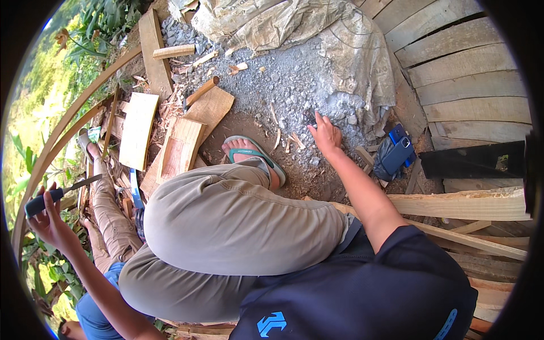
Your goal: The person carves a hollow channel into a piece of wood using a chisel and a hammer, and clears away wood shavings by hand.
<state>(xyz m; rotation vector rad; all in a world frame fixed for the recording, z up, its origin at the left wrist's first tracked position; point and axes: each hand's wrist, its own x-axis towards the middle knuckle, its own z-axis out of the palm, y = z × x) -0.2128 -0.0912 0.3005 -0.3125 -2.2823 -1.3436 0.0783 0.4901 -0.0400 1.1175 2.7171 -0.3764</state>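
Note:
Raised at the far left, my left hand (50, 220) is closed around the dark handle of a knife (84, 183); its narrow blade points right. My right hand (327, 135) is stretched out over the grey gravel (283, 79), index finger extended and thumb apart from it. A small dark spot lies by the fingertip, too small to name. My bent legs in beige trousers (243, 221) fill the middle. My foot in a green flip-flop (258, 154) rests on the dirt between the hands.
Cut boards (184, 144) and a wooden-handled tool (203, 90) lie among shavings at left. A dusty sack (362, 62) covers part of the gravel. A phone (398, 156) rests by the plank wall (470, 79). Another person's legs (116, 221) stretch along the left.

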